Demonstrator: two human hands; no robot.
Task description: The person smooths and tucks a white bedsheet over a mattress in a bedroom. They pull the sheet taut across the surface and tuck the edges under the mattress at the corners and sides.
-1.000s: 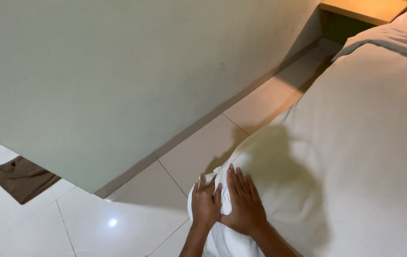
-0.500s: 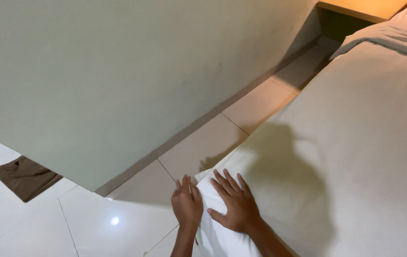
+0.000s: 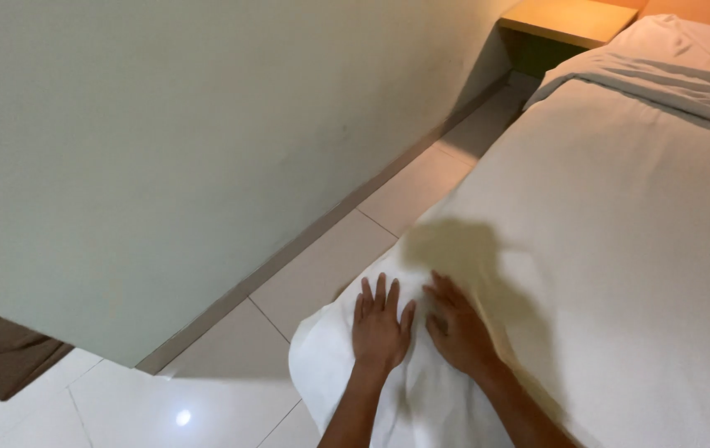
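White bedsheet (image 3: 620,249) covers the bed, and its near corner hangs off the mattress over the tiled floor (image 3: 230,365), where both hands press on it. Nearest, two bare forearms come up from the bottom edge of the view. Left hand (image 3: 380,328) lies flat, palm down, on the sheet right at the bed's near corner, its fingers held close together and pointing away from the person; it grips nothing. Right hand (image 3: 458,328) lies just beside it, almost touching, also palm down on the sheet, fingers loosely spread and angled toward the left hand; it too holds nothing. Cloth around the hands shows soft creases, and a shadow falls on the sheet just beyond them. Off to the far left, on the floor past the wall's end, lies a brown mat (image 3: 6,357). A pale wall (image 3: 205,149) runs alongside the bed's left edge, with a strip of floor between them. Farther up the bed, a folded band of the bedding (image 3: 670,83) crosses the mattress. At the far end stands a wooden bedside shelf (image 3: 570,21).
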